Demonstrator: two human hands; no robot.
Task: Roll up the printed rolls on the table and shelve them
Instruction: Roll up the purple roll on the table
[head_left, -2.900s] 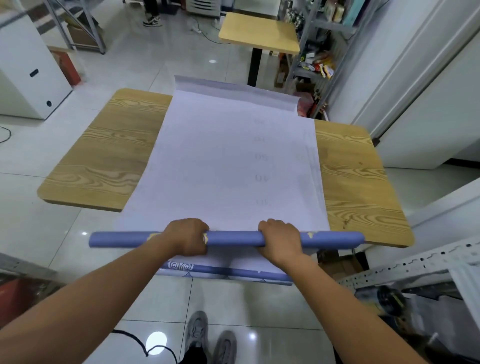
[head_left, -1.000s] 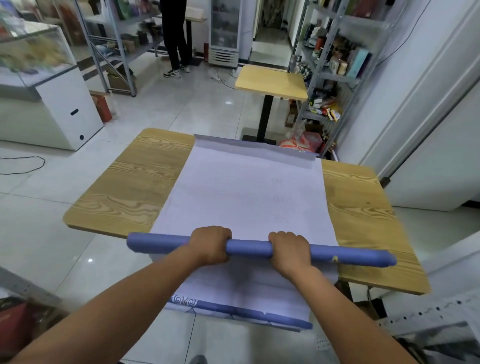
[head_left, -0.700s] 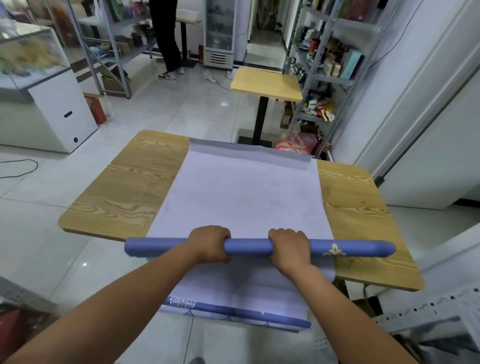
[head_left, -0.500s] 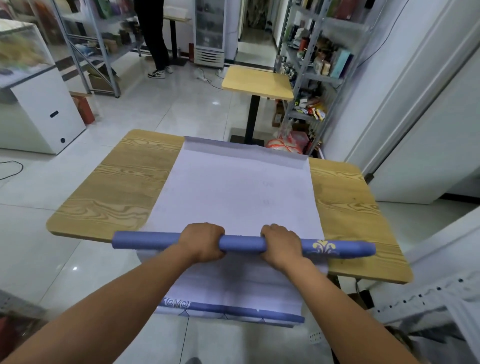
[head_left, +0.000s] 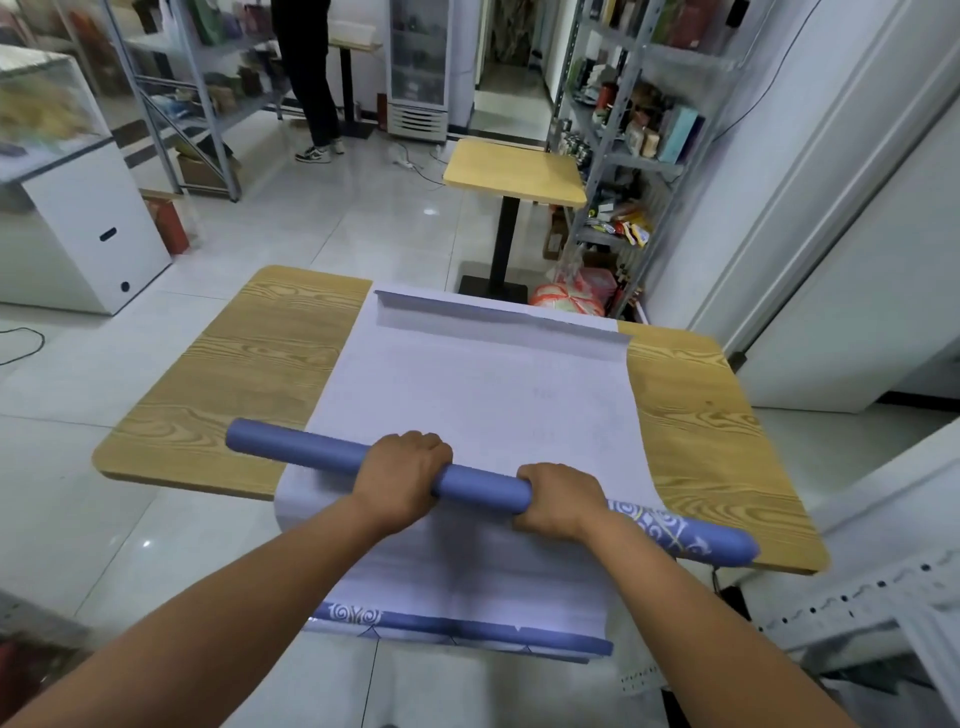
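Blue printed paper roll (head_left: 483, 488): slanted, white swirls near right end
Left hand (head_left: 402, 475): curled round it
Right hand (head_left: 561, 499): clamped round it

A small shop. Metal shelving (head_left: 621, 156) along the right wall is packed with boxes and packets (head_left: 675, 136), more racks (head_left: 197, 83) stand at the far left, and a glass-door fridge (head_left: 418, 67) and a glass display counter (head_left: 49, 109) line a glossy tiled floor (head_left: 311, 228).
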